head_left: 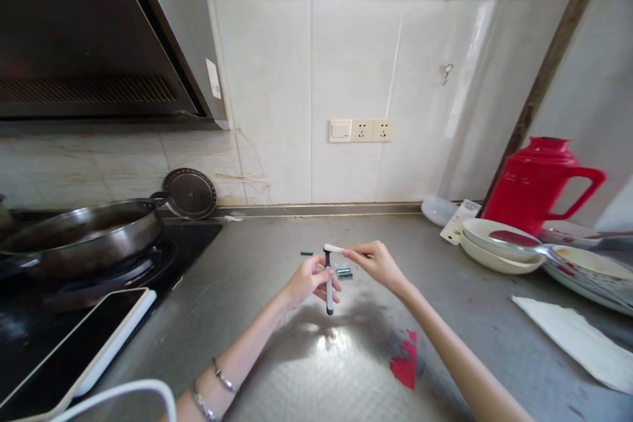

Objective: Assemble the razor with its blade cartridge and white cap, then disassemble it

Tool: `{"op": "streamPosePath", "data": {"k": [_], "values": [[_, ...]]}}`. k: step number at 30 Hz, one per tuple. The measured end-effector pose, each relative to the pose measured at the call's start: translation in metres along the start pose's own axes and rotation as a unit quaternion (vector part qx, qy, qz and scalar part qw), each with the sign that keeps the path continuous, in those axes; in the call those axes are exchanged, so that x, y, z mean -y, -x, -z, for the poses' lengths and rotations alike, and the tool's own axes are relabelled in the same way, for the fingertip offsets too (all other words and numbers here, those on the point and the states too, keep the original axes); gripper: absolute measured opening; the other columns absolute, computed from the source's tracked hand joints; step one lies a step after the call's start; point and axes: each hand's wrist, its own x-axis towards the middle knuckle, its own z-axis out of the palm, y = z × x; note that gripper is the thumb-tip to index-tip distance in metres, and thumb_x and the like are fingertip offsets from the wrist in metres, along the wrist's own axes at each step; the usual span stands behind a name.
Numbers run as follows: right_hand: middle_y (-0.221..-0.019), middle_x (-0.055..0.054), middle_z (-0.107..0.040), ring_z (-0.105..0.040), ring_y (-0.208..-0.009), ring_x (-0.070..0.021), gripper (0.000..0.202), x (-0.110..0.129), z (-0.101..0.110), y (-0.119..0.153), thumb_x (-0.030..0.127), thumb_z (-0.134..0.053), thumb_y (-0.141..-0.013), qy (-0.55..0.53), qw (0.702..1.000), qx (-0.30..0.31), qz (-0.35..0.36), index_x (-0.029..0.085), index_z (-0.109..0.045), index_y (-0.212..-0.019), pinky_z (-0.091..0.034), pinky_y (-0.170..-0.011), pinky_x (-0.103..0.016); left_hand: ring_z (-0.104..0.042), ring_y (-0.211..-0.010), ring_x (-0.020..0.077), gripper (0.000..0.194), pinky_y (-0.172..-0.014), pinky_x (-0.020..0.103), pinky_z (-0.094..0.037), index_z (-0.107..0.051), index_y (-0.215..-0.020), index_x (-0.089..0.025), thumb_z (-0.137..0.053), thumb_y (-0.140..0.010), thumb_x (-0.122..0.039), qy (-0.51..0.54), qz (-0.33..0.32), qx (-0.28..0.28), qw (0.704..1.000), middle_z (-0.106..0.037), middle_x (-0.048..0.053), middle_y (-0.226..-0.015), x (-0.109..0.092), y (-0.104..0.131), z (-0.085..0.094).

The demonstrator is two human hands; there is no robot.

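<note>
My left hand [312, 278] is closed around a razor [329, 287] with a grey handle and black ends, held roughly upright above the metal counter. Fingers of my right hand [374, 264] pinch a small, slim white piece [334, 248], whose far end touches the black top of the razor. I cannot make out exactly what the white piece is. Just beyond the hands, a small teal-and-silver razor cartridge [344, 273] lies on the counter. Farther left lies a short dark teal strip [306, 253].
A torn red scrap [405, 361] lies in front of my right forearm. On the left are a pan [93, 237] on the stove and a phone [84, 349] with a white cable [133, 385]. To the right stand stacked bowls [499, 257], a red thermos jug [531, 178] and white paper [576, 336].
</note>
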Motion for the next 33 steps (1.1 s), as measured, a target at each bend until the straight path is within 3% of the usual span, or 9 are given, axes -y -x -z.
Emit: {"op": "streamPosePath", "data": {"k": [3, 8, 12, 16, 20, 23, 28, 33], "values": [[-0.049, 0.003, -0.031, -0.025, -0.050, -0.0079, 0.056, -0.0016, -0.0008, 0.0000, 0.056, -0.041, -0.083, 0.002, 0.999, 0.037, 0.011, 0.012, -0.057, -0.053, -0.020, -0.047, -0.023, -0.065, -0.052, 0.0204, 0.041, -0.046, 0.028, -0.049, -0.040, -0.093, -0.016, -0.062, -0.072, -0.043, -0.011, 0.005, 0.000, 1.000, -0.066, 0.007, -0.070, 0.0033, -0.0011, 0.0010], [-0.050, 0.003, -0.030, -0.025, -0.050, -0.0077, 0.055, -0.0010, -0.0023, 0.0003, 0.054, -0.040, -0.084, -0.001, 1.000, 0.011, 0.006, 0.012, -0.057, -0.053, -0.020, -0.047, -0.023, -0.065, -0.052, 0.0200, 0.038, -0.046, 0.028, -0.049, -0.040, -0.091, -0.016, -0.061, -0.073, -0.042, -0.014, 0.002, -0.006, 1.000, -0.066, 0.006, -0.069, 0.0053, -0.0018, 0.0011], [-0.049, 0.003, -0.032, -0.026, -0.050, -0.0080, 0.055, -0.0007, -0.0036, 0.0001, 0.054, -0.041, -0.084, 0.003, 0.999, 0.042, 0.025, 0.011, -0.061, -0.055, -0.021, -0.047, -0.023, -0.065, -0.051, 0.0204, 0.039, -0.046, 0.029, -0.050, -0.041, -0.092, -0.016, -0.062, -0.072, -0.042, -0.016, -0.007, -0.006, 1.000, -0.065, 0.006, -0.068, 0.0036, -0.0017, 0.0008], [-0.050, 0.003, -0.033, -0.026, -0.050, -0.0080, 0.053, -0.0006, -0.0030, 0.0004, 0.053, -0.041, -0.084, -0.015, 1.000, 0.002, 0.002, 0.011, -0.064, -0.062, -0.019, -0.046, -0.023, -0.065, -0.052, 0.0209, 0.038, -0.045, 0.030, -0.050, -0.040, -0.088, -0.016, -0.062, -0.072, -0.042, -0.011, -0.014, -0.008, 1.000, -0.065, 0.006, -0.068, 0.0014, -0.0018, 0.0030], [-0.049, 0.003, -0.033, -0.026, -0.049, -0.0078, 0.054, -0.0009, -0.0032, 0.0004, 0.053, -0.043, -0.083, -0.022, 0.999, 0.019, 0.017, 0.012, -0.060, -0.054, -0.020, -0.047, -0.023, -0.065, -0.051, 0.0205, 0.037, -0.045, 0.030, -0.050, -0.040, -0.089, -0.016, -0.062, -0.072, -0.041, -0.009, -0.020, -0.010, 1.000, -0.065, 0.006, -0.068, 0.0004, -0.0020, 0.0057], [-0.049, 0.003, -0.033, -0.026, -0.049, -0.0080, 0.051, -0.0016, -0.0029, 0.0005, 0.053, -0.043, -0.083, -0.029, 0.999, -0.020, -0.003, 0.012, -0.064, -0.061, -0.019, -0.046, -0.022, -0.065, -0.051, 0.0204, 0.037, -0.045, 0.029, -0.050, -0.040, -0.089, -0.016, -0.062, -0.073, -0.041, -0.010, -0.022, -0.004, 1.000, -0.066, 0.006, -0.069, 0.0008, -0.0022, 0.0067], [-0.049, 0.002, -0.036, -0.029, -0.049, -0.0081, 0.053, -0.0035, -0.0015, 0.0024, 0.053, -0.044, -0.082, -0.027, 0.999, 0.016, 0.019, 0.011, -0.063, -0.056, -0.022, -0.047, -0.022, -0.065, -0.051, 0.0205, 0.036, -0.045, 0.029, -0.050, -0.040, -0.089, -0.016, -0.061, -0.073, -0.040, -0.014, -0.023, -0.003, 1.000, -0.066, 0.007, -0.069, 0.0032, -0.0031, 0.0078], [-0.048, 0.002, -0.036, -0.028, -0.048, -0.0082, 0.050, -0.0041, -0.0026, 0.0036, 0.052, -0.044, -0.083, -0.028, 1.000, -0.004, 0.009, 0.012, -0.067, -0.063, -0.020, -0.046, -0.022, -0.065, -0.052, 0.0208, 0.036, -0.046, 0.029, -0.050, -0.040, -0.088, -0.016, -0.061, -0.073, -0.041, -0.018, -0.029, -0.001, 0.999, -0.066, 0.007, -0.069, 0.0043, -0.0036, 0.0084]]}}
